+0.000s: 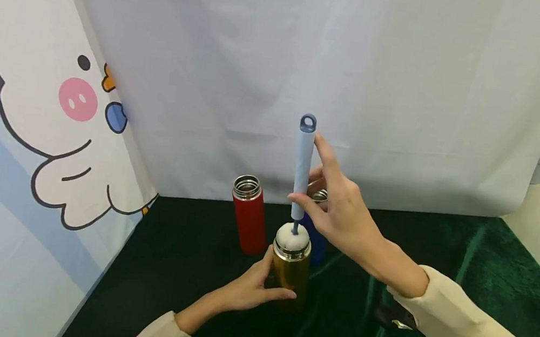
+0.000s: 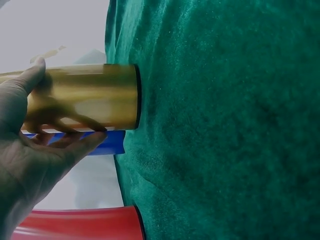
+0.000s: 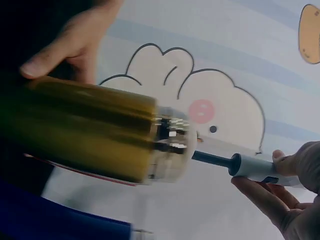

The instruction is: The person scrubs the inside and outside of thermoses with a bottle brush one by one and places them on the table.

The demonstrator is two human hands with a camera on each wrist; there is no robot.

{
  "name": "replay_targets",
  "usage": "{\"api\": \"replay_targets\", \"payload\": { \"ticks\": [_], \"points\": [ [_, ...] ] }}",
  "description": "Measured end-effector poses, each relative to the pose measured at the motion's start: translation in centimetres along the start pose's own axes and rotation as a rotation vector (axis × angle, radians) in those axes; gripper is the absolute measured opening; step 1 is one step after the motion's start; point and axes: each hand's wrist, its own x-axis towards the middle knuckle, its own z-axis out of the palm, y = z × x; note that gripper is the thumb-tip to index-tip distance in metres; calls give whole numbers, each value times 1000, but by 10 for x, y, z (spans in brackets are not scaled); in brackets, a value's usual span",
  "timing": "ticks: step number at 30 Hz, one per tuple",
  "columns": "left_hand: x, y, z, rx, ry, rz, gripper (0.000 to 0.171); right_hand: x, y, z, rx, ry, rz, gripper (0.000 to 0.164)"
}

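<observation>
A gold bottle (image 1: 292, 275) stands upright on the dark green cloth, lidless, its threaded metal neck exposed. My left hand (image 1: 250, 287) holds its side, thumb and fingers around the body. Above it, my right hand (image 1: 344, 211) grips the pale blue handle of a bottle brush (image 1: 303, 163) with thumb and fingers. The brush stands upright, and its white head (image 1: 292, 239) sits in the bottle's mouth with the top bulging over the rim. The lower part of the head is hidden inside. In the right wrist view, the brush's dark stem (image 3: 212, 158) shows between handle and neck.
Behind and left of the gold bottle is an open red bottle (image 1: 249, 222). A blue bottle (image 1: 318, 245) stands close behind it, partly covered by my right hand. A small dark object (image 1: 394, 316) lies under the right sleeve. A pale curtain (image 1: 239, 79) hangs behind the table.
</observation>
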Motion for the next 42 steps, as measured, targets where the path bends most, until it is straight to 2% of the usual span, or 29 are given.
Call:
{"api": "replay_targets", "payload": {
  "ticks": [4, 6, 8, 11, 15, 20, 24, 27, 33, 35, 38, 42],
  "points": [
    [1, 0, 1, 3, 5, 4, 92, -13, 11, 6, 41, 29, 61, 98],
    [1, 0, 1, 3, 5, 1, 92, -20, 15, 8, 62, 48, 52, 97],
    [1, -1, 1, -3, 0, -5, 93, -27, 18, 12, 74, 29, 28, 95],
    [1, -3, 0, -7, -5, 5, 96, -40, 26, 20, 100, -28, -16, 85],
    [-1, -6, 2, 25, -8, 41, 105, -57, 37, 29, 193, -82, -41, 69],
    [1, -4, 9, 62, 47, 104, 101, -68, 41, 19, 298, -92, 14, 55],
    [-2, 6, 12, 175, 127, 104, 102, -75, 42, 3, 375, -25, 58, 52],
    [-9, 13, 10, 271, 165, 84, 100, -79, 40, -9, 483, 60, 71, 51],
    [-17, 13, 0, 351, 184, 53, 99, -79, 40, -30, 656, 273, 85, 45],
    [-18, 13, 0, 378, 184, 49, 100, -80, 40, -33, 681, 309, 85, 45],
    [-19, 13, 1, 407, 172, 46, 101, -84, 39, -35, 687, 265, 88, 50],
    [-18, 14, 4, 410, 148, 31, 97, -95, 39, -34, 646, 106, 107, 58]
  ]
}}
